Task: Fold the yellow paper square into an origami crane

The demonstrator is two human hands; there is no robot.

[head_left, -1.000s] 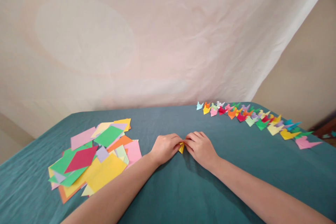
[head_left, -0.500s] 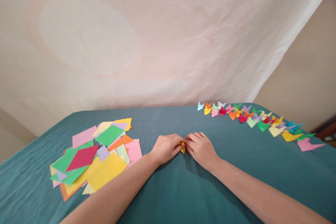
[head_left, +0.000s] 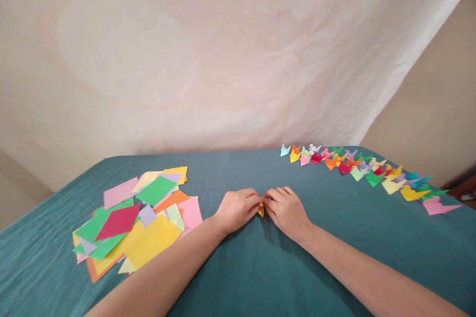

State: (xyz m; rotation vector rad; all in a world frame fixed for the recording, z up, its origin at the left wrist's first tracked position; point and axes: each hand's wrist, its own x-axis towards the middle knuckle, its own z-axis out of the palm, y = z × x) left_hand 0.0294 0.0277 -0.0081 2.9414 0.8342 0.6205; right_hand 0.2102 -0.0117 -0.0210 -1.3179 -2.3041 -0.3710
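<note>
My left hand (head_left: 237, 209) and my right hand (head_left: 286, 209) meet at the middle of the teal tablecloth (head_left: 238, 267). Both are closed in a pinch on a small folded yellow paper piece (head_left: 261, 211), which rests on or just above the cloth. Most of that piece is hidden by my fingers; only a small yellow tip shows between them.
A loose pile of coloured paper squares (head_left: 137, 220) lies to the left of my left hand. A curved row of several folded paper cranes (head_left: 366, 171) runs along the far right of the table. A pale cloth backdrop (head_left: 208, 59) hangs behind the table.
My fingers have closed further over the yellow piece, so less of it shows. The hands have stayed in the same place.
</note>
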